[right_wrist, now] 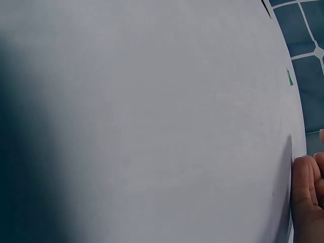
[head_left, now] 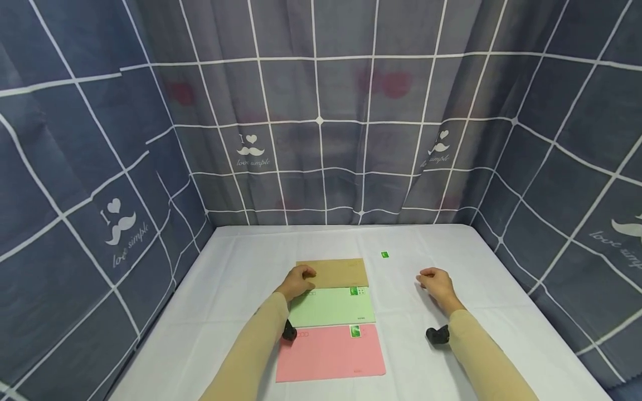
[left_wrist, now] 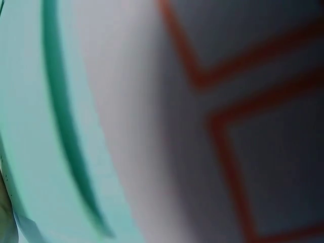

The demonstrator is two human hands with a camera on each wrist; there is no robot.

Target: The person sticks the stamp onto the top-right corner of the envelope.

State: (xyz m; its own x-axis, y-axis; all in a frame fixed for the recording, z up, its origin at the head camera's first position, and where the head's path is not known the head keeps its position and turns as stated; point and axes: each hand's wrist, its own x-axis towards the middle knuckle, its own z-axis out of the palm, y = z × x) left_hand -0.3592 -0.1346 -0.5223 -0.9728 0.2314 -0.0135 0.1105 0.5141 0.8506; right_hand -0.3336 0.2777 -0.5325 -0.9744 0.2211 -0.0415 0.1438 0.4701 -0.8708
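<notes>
Three envelopes lie in a column in the head view: a brown envelope (head_left: 341, 273) at the back, a light green envelope (head_left: 331, 309) in the middle and a pink envelope (head_left: 331, 356) in front. My left hand (head_left: 296, 282) rests at the brown envelope's left end, fingers slightly bent. Green stamps sit near the upper right corners of the green and pink envelopes. A loose green stamp (head_left: 384, 254) lies behind and right of the brown one. To the right, my right hand (head_left: 437, 287) hovers low over the cloth with loosely bent fingers, nothing visible in it.
A white cloth (head_left: 241, 267) covers the table. Dark checked curtains (head_left: 341, 145) enclose the back and both sides. Black cameras (head_left: 438, 335) are worn at both wrists. The left wrist view is a blurred close-up with red box outlines (left_wrist: 220, 121).
</notes>
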